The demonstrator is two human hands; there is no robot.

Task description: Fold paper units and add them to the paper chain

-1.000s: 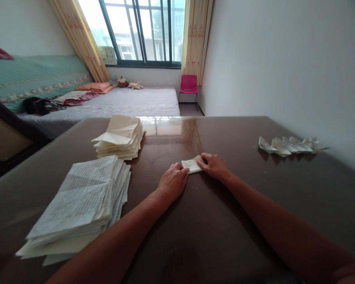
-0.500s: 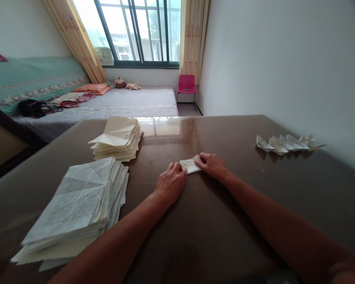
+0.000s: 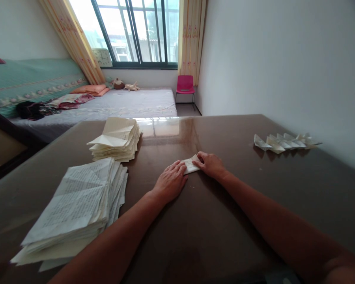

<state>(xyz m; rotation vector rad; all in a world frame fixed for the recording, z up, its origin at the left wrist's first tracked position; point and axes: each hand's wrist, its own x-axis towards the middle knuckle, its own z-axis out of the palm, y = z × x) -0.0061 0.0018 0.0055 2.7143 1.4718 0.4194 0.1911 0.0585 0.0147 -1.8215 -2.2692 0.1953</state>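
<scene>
A small folded piece of printed paper (image 3: 191, 164) lies flat in the middle of the dark brown table (image 3: 195, 236). My left hand (image 3: 170, 182) lies over its left end with the fingers stretched out and pressing down. My right hand (image 3: 210, 164) rests on its right end, fingers curled down onto the paper. Most of the paper is hidden under the two hands.
A stack of printed sheets (image 3: 77, 205) lies at the near left, with a second stack of folded sheets (image 3: 116, 139) behind it. A row of finished folded paper pieces (image 3: 284, 142) sits at the right by the wall. Beyond the table are a bed (image 3: 121, 103) and a pink chair (image 3: 185, 84).
My left hand has slid to the right over the folded paper, covering more of it. My right hand stays on the paper's right end.
</scene>
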